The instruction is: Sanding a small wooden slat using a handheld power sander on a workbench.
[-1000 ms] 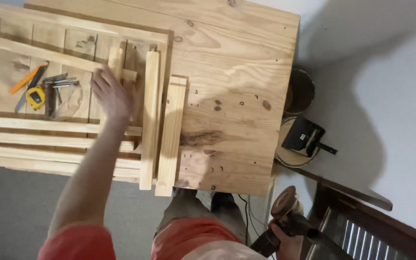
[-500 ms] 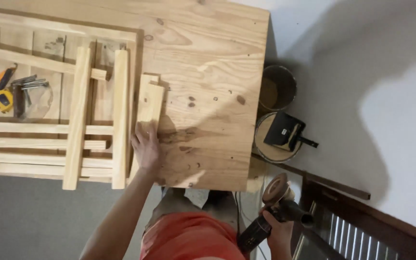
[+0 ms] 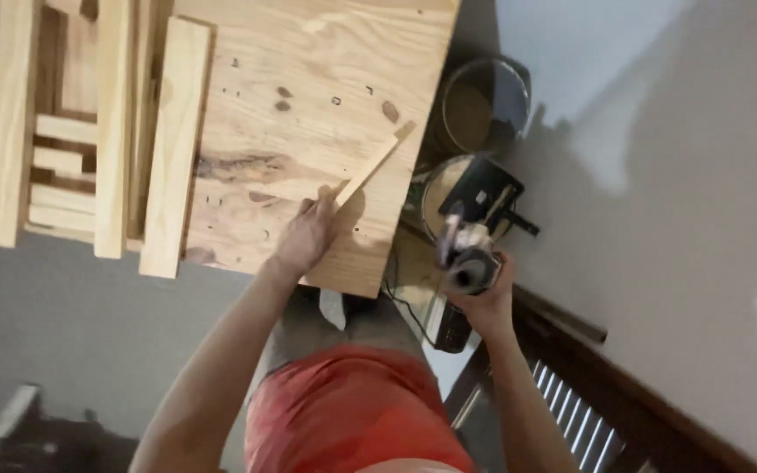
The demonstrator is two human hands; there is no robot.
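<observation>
My left hand point(image 3: 307, 236) grips the near end of a thin wooden strip point(image 3: 373, 166) that slants up and to the right over the plywood tabletop point(image 3: 308, 105). My right hand point(image 3: 484, 293) is off the table's right edge, closed around a dark power tool point(image 3: 464, 254) whose cord hangs down below it. Loose pine boards point(image 3: 173, 140) and a slatted wooden frame point(image 3: 37, 149) lie on the left part of the table.
Two round buckets point(image 3: 479, 105) stand on the floor right of the table, the nearer one topped by a black flat object point(image 3: 484, 191). A dark wooden rail with white slats point(image 3: 571, 385) runs at lower right. Grey floor lies at left.
My left hand left the pine boards, moved right and picked up the thin strip. My right hand has risen with the power tool. The view has shifted right.
</observation>
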